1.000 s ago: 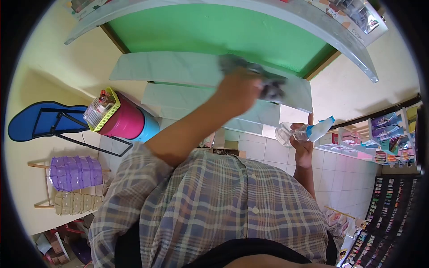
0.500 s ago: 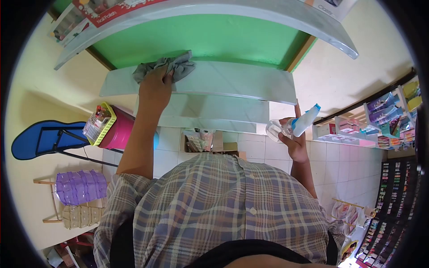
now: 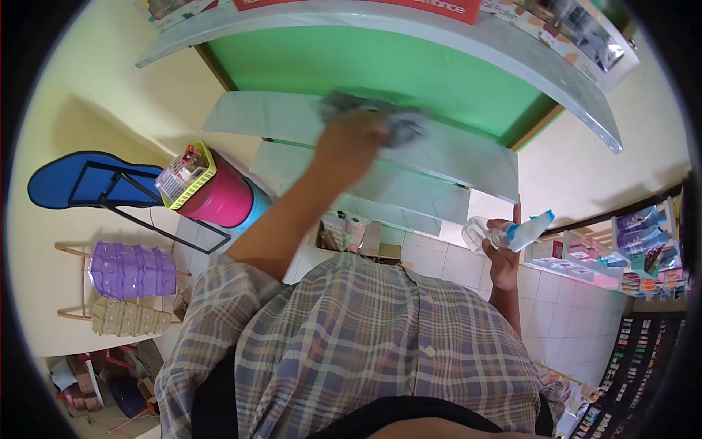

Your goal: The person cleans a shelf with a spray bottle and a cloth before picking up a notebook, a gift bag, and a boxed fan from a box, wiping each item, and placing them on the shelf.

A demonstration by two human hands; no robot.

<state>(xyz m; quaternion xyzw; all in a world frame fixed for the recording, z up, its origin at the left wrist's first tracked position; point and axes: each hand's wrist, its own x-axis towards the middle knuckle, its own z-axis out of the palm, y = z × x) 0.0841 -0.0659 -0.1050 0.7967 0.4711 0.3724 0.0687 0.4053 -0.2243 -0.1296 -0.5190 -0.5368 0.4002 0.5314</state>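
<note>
My left hand [image 3: 349, 148], smeared by motion, is closed on a grey cloth [image 3: 406, 126]. The cloth lies against the white marbled shelf [image 3: 468, 157], near the middle of its length and close to the green back panel [image 3: 329, 62]. Beyond the shelf's right end, my right hand [image 3: 502, 262] grips a clear spray bottle [image 3: 479, 233] with a blue and white spray head. The bottle is tilted, its head pointing right, and it is apart from the shelf.
An upper shelf [image 3: 365, 20] carries boxed goods. Lower shelves [image 3: 373, 179] sit beneath the wiped one. At left stand a pink bin [image 3: 223, 194] topped by a yellow basket [image 3: 191, 175], and a blue folding chair [image 3: 69, 179]. An open carton [image 3: 344, 234] rests on the tiled floor.
My left hand has slid the cloth rightward along the shelf from its left part to the middle. My right hand still holds the spray bottle. The whole view has shifted and tilted somewhat.
</note>
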